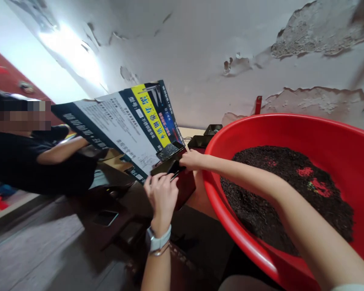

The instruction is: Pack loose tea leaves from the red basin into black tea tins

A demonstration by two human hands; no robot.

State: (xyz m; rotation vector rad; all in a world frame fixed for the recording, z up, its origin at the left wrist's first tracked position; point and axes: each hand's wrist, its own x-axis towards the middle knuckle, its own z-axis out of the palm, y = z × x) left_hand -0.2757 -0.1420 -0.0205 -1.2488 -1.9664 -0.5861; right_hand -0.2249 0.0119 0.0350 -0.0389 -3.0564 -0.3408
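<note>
Low in the middle, my left hand (161,190), with a pale watch on its wrist, has its fingers curled over the near side of a small black plastic container (173,168). At the container's far right side my right hand (191,160) is closed on its edge. A thin pale bit sticks up by the right fingers; its kind is unclear. Just beyond, a speckled black tray (170,151) rests against the printed cardboard sheet (124,125), which slants up to the left. My right forearm passes over the rim of a large red basin (291,118) holding dark soil (261,194).
More black trays (200,141) stand behind my right hand. On a dark stool at the left lies a phone (106,218). A person in dark clothing (48,161) is beside the cardboard. Behind is a wall with peeling paint (194,60). Red patches show on the soil.
</note>
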